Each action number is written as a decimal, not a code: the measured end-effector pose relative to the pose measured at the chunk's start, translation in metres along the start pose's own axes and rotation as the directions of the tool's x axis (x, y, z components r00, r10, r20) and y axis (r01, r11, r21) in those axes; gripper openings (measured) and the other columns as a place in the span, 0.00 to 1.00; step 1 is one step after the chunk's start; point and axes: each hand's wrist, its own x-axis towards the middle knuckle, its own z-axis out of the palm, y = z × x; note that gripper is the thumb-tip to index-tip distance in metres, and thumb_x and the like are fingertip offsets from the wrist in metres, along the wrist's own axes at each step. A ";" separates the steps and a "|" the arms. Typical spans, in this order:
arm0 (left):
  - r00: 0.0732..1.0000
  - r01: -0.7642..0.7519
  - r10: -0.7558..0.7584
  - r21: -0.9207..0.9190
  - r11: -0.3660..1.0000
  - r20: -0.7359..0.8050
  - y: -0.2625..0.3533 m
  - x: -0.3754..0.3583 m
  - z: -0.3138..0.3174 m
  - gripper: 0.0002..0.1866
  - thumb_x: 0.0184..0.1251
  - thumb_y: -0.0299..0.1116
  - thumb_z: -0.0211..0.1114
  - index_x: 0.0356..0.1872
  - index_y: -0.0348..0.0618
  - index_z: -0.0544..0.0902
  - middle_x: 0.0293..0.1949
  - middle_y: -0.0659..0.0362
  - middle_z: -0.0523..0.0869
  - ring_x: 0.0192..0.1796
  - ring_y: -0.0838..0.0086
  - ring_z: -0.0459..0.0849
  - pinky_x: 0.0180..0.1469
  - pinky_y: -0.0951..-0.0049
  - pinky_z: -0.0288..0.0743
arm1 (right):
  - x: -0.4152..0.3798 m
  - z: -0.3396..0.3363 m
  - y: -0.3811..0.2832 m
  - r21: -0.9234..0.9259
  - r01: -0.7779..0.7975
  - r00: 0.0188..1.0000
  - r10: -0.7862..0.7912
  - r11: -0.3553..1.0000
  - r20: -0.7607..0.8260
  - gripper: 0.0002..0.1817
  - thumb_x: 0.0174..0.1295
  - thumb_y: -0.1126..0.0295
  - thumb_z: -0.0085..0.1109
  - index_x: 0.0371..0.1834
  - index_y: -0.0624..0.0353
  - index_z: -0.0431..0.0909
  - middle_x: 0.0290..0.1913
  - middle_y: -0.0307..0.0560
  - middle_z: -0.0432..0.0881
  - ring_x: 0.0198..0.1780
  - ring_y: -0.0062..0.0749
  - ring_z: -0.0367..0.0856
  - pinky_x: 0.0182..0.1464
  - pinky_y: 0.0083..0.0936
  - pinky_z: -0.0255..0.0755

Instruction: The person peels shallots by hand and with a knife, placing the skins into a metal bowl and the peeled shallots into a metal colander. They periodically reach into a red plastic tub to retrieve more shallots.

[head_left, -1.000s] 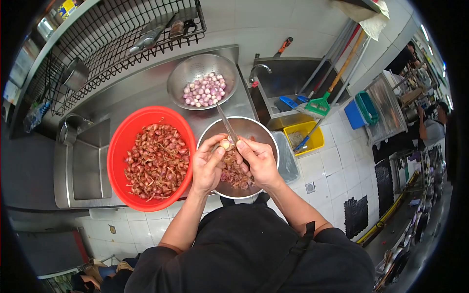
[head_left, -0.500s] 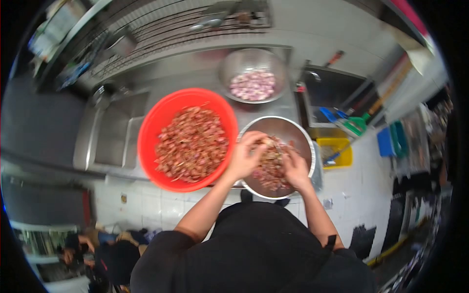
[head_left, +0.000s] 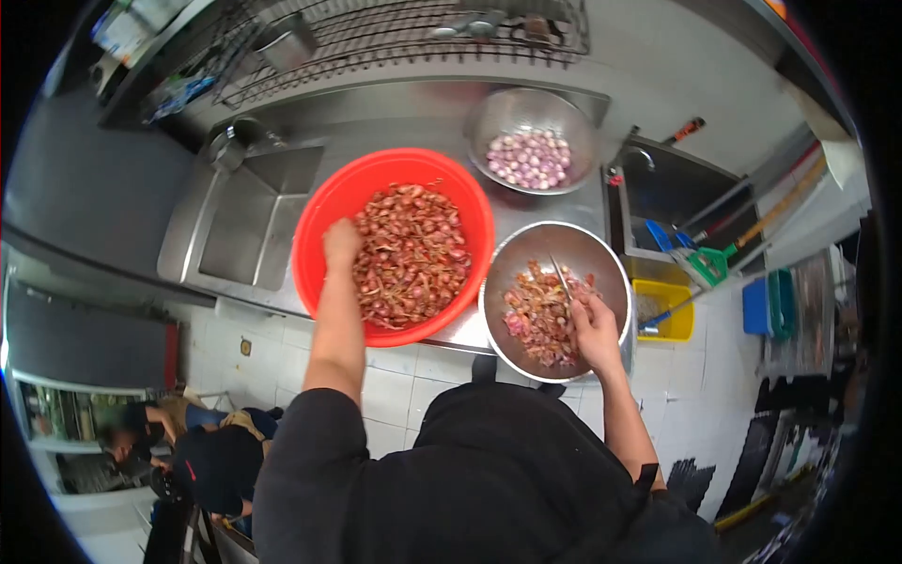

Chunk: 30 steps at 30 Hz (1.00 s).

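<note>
My left hand (head_left: 341, 246) is inside the red tub (head_left: 312, 279), at the left side of a heap of unpeeled shallots (head_left: 413, 249). Its fingers are curled together and point down; whatever they hold is hidden. Over the steel bowl (head_left: 505, 254) on the right, my right hand (head_left: 594, 329) is closed around a small knife (head_left: 558, 271), blade pointing up and away from me. Below the knife lie loose shallot skins and scraps (head_left: 542, 324). Behind that bowl, a second metal bowl (head_left: 484, 127) holds peeled, pale purple shallots (head_left: 529, 158).
A steel sink (head_left: 246, 230) is at the left of the counter, and a dark basin (head_left: 681, 197) at the right. A wire rack (head_left: 395, 47) runs above. On the floor stands a yellow bin (head_left: 676, 324). Other people (head_left: 221, 465) are at the lower left.
My left hand has left the right bowl and moved left into the red tub. My right hand stays over the bowl, and the knife now shows clearly. The view has shifted slightly.
</note>
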 end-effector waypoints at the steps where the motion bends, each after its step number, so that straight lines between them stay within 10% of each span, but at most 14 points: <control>1: 1.000 -0.020 0.020 -0.018 1.000 -0.002 -0.001 -0.006 -0.011 0.11 0.64 0.33 0.61 0.38 0.36 0.86 0.41 0.38 0.86 0.48 0.48 0.87 0.53 0.51 0.80 | -0.003 -0.002 -0.017 0.084 -0.086 0.996 0.084 0.993 0.024 0.11 0.73 0.68 0.55 0.47 0.65 0.78 0.29 0.41 0.82 0.28 0.18 0.79 0.32 0.20 0.72; 5: 0.967 -0.028 0.029 0.008 1.000 -0.252 0.010 -0.015 -0.028 0.11 0.65 0.33 0.63 0.38 0.34 0.86 0.37 0.38 0.85 0.43 0.49 0.88 0.50 0.52 0.81 | -0.006 -0.004 -0.036 0.192 -0.109 0.994 0.107 0.975 0.019 0.09 0.73 0.68 0.55 0.46 0.65 0.77 0.27 0.38 0.81 0.27 0.16 0.77 0.29 0.19 0.69; 6: 0.950 -0.131 0.060 -0.217 0.967 -0.305 0.026 -0.032 -0.049 0.10 0.64 0.32 0.65 0.40 0.34 0.86 0.38 0.41 0.87 0.42 0.53 0.89 0.48 0.55 0.83 | -0.007 -0.004 -0.036 0.191 -0.120 0.993 0.120 0.974 0.009 0.09 0.73 0.68 0.55 0.46 0.65 0.77 0.27 0.38 0.81 0.27 0.16 0.77 0.29 0.19 0.69; 7: 0.930 -0.230 0.068 -0.425 0.875 -0.362 0.040 -0.049 -0.065 0.11 0.64 0.31 0.68 0.43 0.34 0.85 0.39 0.44 0.88 0.41 0.56 0.89 0.45 0.58 0.84 | -0.008 -0.003 -0.037 0.195 -0.125 0.992 0.123 0.973 0.022 0.09 0.73 0.68 0.54 0.46 0.64 0.77 0.27 0.37 0.80 0.26 0.16 0.76 0.29 0.18 0.68; 9: 0.997 -0.035 0.074 -0.917 0.397 -0.006 0.066 -0.071 -0.074 0.11 0.67 0.27 0.66 0.48 0.34 0.83 0.40 0.53 0.87 0.39 0.66 0.89 0.40 0.67 0.86 | -0.009 0.002 -0.045 0.256 -0.159 0.987 0.147 0.954 0.064 0.09 0.73 0.70 0.54 0.47 0.64 0.76 0.25 0.35 0.78 0.26 0.14 0.73 0.28 0.16 0.67; 14: 0.842 0.239 0.528 -0.954 -0.179 0.111 0.159 -0.169 -0.084 0.12 0.68 0.21 0.65 0.52 0.35 0.81 0.45 0.57 0.85 0.46 0.73 0.85 0.48 0.72 0.83 | -0.016 0.014 -0.067 0.342 -0.067 0.997 0.052 0.937 0.051 0.11 0.73 0.71 0.54 0.54 0.64 0.74 0.29 0.35 0.79 0.30 0.13 0.75 0.32 0.16 0.69; 19: 0.802 0.303 0.588 -0.919 -0.253 0.103 0.202 -0.215 -0.078 0.18 0.65 0.17 0.67 0.55 0.33 0.79 0.47 0.58 0.83 0.50 0.76 0.83 0.53 0.74 0.80 | -0.025 0.004 -0.100 0.429 0.151 0.965 -0.228 0.890 0.133 0.19 0.73 0.70 0.54 0.65 0.61 0.71 0.34 0.38 0.81 0.34 0.14 0.76 0.40 0.18 0.71; 30: 0.756 0.255 0.653 -0.940 -0.227 0.047 0.235 -0.242 -0.094 0.19 0.61 0.13 0.69 0.53 0.33 0.78 0.42 0.59 0.82 0.45 0.78 0.83 0.45 0.80 0.81 | -0.039 -0.011 -0.108 0.297 0.232 0.966 -0.256 0.926 0.044 0.24 0.72 0.73 0.54 0.69 0.70 0.68 0.30 0.37 0.78 0.33 0.16 0.75 0.41 0.19 0.72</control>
